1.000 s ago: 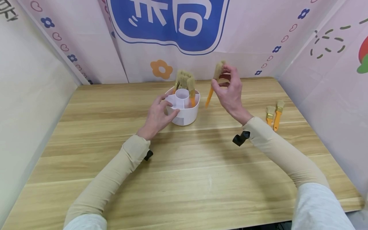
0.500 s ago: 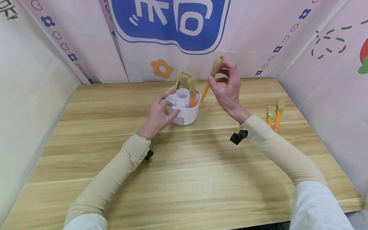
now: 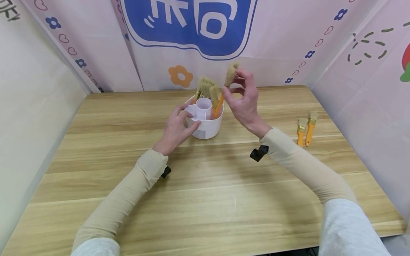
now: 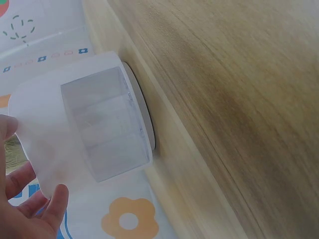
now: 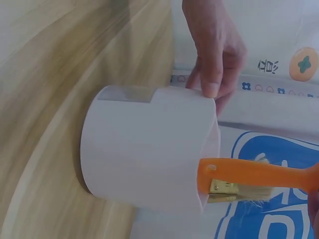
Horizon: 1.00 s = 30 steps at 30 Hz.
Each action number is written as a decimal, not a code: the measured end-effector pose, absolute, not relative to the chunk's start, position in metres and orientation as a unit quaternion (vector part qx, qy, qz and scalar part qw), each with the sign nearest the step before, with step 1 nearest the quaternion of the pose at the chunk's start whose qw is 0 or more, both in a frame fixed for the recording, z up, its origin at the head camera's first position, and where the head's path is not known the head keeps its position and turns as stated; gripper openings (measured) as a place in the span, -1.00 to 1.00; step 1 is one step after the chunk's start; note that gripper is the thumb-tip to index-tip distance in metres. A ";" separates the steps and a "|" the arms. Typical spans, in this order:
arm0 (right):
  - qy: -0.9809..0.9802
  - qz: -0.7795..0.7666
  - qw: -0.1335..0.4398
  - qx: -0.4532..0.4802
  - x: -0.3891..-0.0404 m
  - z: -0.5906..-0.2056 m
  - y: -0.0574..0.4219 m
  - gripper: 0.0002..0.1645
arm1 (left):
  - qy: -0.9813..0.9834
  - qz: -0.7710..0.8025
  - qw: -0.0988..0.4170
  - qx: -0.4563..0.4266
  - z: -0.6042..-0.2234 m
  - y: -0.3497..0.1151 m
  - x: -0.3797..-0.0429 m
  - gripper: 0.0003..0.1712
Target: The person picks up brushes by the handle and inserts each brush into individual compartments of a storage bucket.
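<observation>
A white round desk organizer (image 3: 209, 129) with inner compartments stands on the table, several bristle paintbrushes (image 3: 205, 86) upright at its back and right. My left hand (image 3: 175, 131) holds its rim at the left, thumb towards the front; the left wrist view shows fingers at the organizer's (image 4: 42, 134) edge. Between right thumb and fingers, my right hand (image 3: 244, 105) pinches another paintbrush (image 3: 230, 75) near its bristles. Its orange handle (image 5: 259, 172) points down at the organizer's right rim in the right wrist view, the tip overlapping the opening. How deep the tip sits cannot be told.
Two orange-handled paintbrushes, a left one (image 3: 301, 131) and a right one (image 3: 310, 128), lie at the table's right side. A printed backdrop (image 3: 272, 46) rises behind the wooden table (image 3: 192, 206), with side panels left and right.
My right hand has carried the paintbrush leftward, from beside the organizer to its right rim. The left hand has stayed at the organizer.
</observation>
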State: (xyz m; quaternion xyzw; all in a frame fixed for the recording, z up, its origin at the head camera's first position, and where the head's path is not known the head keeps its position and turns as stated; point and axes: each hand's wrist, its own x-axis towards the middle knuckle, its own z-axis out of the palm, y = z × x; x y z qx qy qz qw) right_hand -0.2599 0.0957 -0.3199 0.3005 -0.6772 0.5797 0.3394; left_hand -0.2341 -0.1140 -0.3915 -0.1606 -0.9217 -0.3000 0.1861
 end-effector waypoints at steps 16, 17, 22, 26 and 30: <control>-0.746 0.533 0.293 0.271 -0.270 -0.358 0.080 -0.50 | -0.923 -0.293 0.188 -0.165 -0.391 -0.115 -0.236 -0.59; -0.749 0.532 0.291 0.268 -0.270 -0.359 0.079 -0.50 | -0.922 -0.294 0.190 -0.166 -0.391 -0.115 -0.236 -0.59; -0.766 0.525 0.277 0.248 -0.271 -0.362 0.077 -0.48 | -0.917 -0.299 0.201 -0.172 -0.392 -0.116 -0.236 -0.60; -0.781 0.518 0.266 0.227 -0.270 -0.363 0.075 -0.47 | -0.917 -0.301 0.196 -0.172 -0.392 -0.116 -0.235 -0.60; -0.793 0.505 0.260 0.219 -0.270 -0.367 0.074 -0.47 | -0.919 -0.300 0.189 -0.171 -0.391 -0.116 -0.234 -0.59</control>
